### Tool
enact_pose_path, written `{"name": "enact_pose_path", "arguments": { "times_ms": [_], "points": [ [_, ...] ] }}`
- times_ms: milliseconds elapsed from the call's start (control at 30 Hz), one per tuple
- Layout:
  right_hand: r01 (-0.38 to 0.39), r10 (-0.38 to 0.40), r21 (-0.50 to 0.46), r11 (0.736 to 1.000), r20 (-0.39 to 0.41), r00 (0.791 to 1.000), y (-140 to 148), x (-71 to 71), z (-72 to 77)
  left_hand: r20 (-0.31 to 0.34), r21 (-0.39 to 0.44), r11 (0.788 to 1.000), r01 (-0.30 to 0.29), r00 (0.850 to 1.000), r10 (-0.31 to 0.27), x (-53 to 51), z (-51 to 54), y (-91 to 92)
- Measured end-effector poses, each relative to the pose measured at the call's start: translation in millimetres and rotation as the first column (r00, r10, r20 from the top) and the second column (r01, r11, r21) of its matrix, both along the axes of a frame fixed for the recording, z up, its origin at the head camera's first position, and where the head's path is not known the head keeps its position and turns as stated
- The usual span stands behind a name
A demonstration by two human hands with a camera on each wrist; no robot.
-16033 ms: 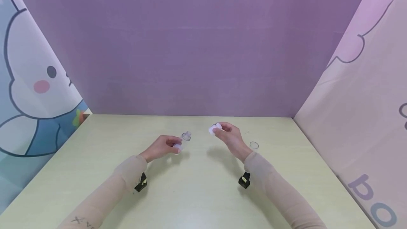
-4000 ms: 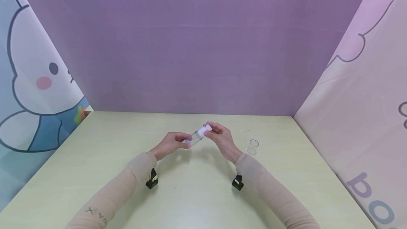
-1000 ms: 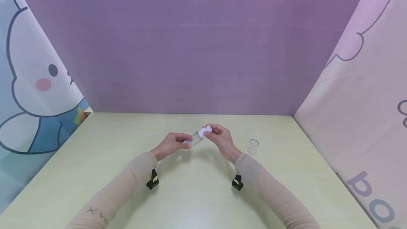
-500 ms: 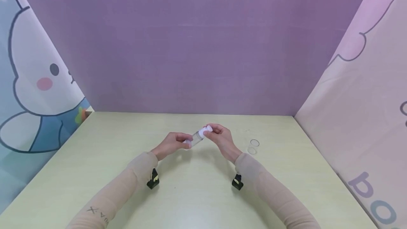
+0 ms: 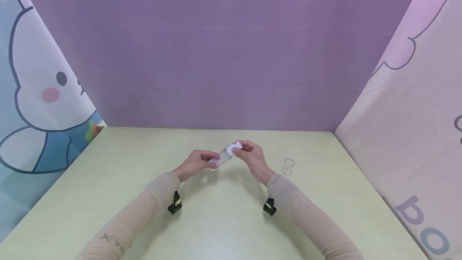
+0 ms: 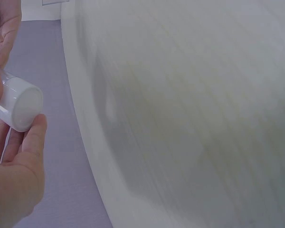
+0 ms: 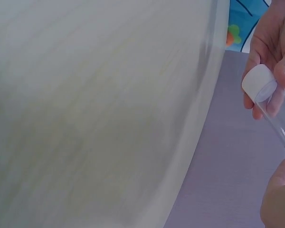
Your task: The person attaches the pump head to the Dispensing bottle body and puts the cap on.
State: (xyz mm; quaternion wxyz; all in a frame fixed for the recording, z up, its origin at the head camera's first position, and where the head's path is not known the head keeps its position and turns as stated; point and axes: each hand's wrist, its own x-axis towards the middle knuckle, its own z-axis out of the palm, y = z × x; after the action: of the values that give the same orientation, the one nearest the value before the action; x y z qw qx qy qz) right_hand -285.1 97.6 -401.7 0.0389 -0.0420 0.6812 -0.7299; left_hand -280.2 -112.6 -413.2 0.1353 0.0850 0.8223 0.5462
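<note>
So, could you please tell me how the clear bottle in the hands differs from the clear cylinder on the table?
The clear bottle is held tilted by the left hand and right hand; the clear cylinder stands on the table, untouched.
The clear bottle has white end pieces; the clear cylinder shows none.
Both have see-through walls.
</note>
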Motion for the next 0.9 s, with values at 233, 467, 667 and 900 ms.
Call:
{"name": "enact_pose_path", "arguments": {
  "times_ms": [233,467,667,900],
  "points": [
    [0.006,-0.006,-0.014,1.000,-0.001,1.000,-0.8,-1.1,0.0,-0.001,0.004,1.000,-0.006,1.000,0.006,0.2,0.9,0.0],
    [-0.011,0.011,-0.028,1.000,-0.004,1.000,-0.6,-0.9,0.6,-0.003,0.000,1.000,-0.012,1.000,0.012,-0.7,1.2,0.4],
    [-0.048,0.047,-0.065,0.997,-0.020,0.999,1.3,-1.1,-0.3,-0.005,-0.005,1.000,-0.008,1.000,0.008,-1.1,0.6,0.5],
    [-0.135,0.129,-0.165,0.977,-0.047,0.991,5.0,-0.7,2.9,0.000,-0.013,1.000,-0.011,1.000,0.011,-1.5,1.7,1.1]
  ]
}}
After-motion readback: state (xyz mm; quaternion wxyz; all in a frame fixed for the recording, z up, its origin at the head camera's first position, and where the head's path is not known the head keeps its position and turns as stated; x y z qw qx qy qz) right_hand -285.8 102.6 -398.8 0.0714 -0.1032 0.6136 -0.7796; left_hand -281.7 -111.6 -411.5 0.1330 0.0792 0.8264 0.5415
